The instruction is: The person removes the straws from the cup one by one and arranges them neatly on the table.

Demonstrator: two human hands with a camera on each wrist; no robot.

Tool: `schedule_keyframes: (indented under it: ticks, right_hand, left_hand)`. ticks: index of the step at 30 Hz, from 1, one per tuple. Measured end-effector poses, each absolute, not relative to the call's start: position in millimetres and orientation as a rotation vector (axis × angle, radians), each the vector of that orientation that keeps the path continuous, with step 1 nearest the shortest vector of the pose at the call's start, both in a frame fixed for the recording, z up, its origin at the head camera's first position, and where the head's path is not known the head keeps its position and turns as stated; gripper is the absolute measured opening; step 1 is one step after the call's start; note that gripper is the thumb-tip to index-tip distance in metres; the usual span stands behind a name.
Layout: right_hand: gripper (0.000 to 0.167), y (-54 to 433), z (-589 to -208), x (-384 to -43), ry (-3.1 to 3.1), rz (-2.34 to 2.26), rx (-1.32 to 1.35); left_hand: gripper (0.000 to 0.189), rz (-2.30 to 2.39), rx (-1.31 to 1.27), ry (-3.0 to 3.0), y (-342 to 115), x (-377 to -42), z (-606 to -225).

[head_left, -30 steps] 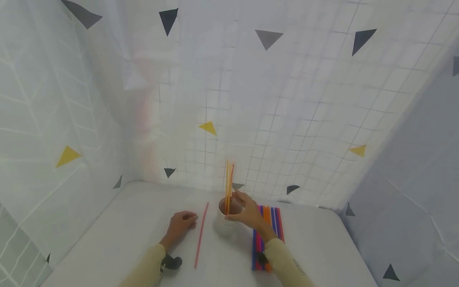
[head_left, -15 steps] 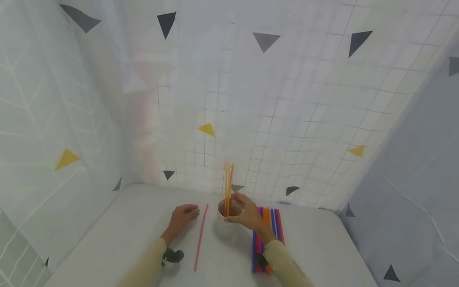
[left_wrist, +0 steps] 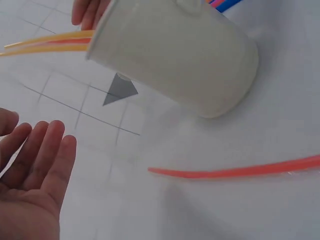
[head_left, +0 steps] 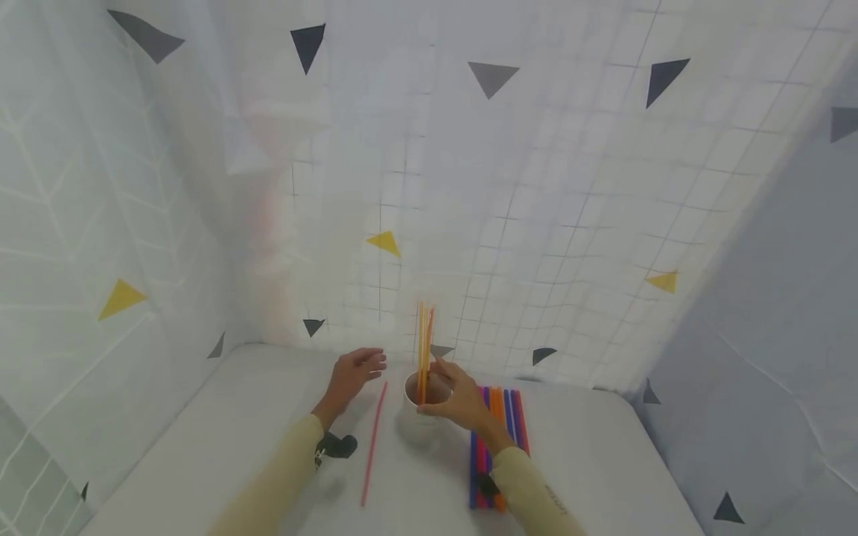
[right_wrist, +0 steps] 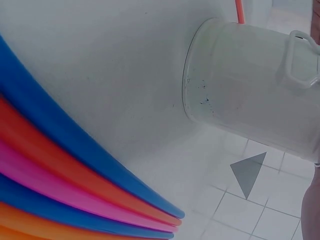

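Note:
A white cup [head_left: 419, 428] stands upright on the table, with several yellow and orange straws [head_left: 424, 342] rising from its mouth. My right hand [head_left: 462, 398] grips the cup around its rim, thumb in front and fingers on the far side. The right wrist view shows only slivers of this hand [right_wrist: 311, 207] at its edge. To the left of the cup, my left hand [head_left: 355, 376] is raised with nothing in it; its fingers [left_wrist: 47, 155] are extended in the left wrist view. A single red straw [head_left: 374, 447] lies between the left hand and the cup.
Right of the cup lies a row of blue, pink, purple and orange straws [head_left: 499, 417], partly under my right forearm. The white table [head_left: 590, 454] meets a patterned white sheet [head_left: 570, 223] at the back, with sheets at both sides.
My left hand has lifted from the table and moved forward and to the right, its fingers loosening. My right hand stays on the cup, and the straws have barely shifted.

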State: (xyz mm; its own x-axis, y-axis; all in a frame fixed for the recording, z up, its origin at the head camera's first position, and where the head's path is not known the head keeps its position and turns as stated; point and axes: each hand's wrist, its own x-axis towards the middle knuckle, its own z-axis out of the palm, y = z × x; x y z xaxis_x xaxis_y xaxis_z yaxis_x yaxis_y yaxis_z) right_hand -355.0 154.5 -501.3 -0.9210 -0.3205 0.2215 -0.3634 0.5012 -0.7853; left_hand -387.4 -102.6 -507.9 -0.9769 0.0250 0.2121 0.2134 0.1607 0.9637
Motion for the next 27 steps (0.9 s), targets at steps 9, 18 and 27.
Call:
schedule_keyframes:
  ticks: [9,18,27]
  right_hand:
    - [0.109,157,-504,-356,-2.679,1.396,0.624]
    - [0.108,158,-509,-357,-2.642,1.401,0.657]
    - [0.105,158,-507,-357,-2.628,1.425,0.678]
  left_hand:
    - [0.027,-1.908,-0.349,-2.291,-83,-398,-489]
    - [0.026,-1.867,-0.423,-2.330,-64,-397,-479]
    - [0.027,-1.870,-0.405,-2.369,-57,-405,-482]
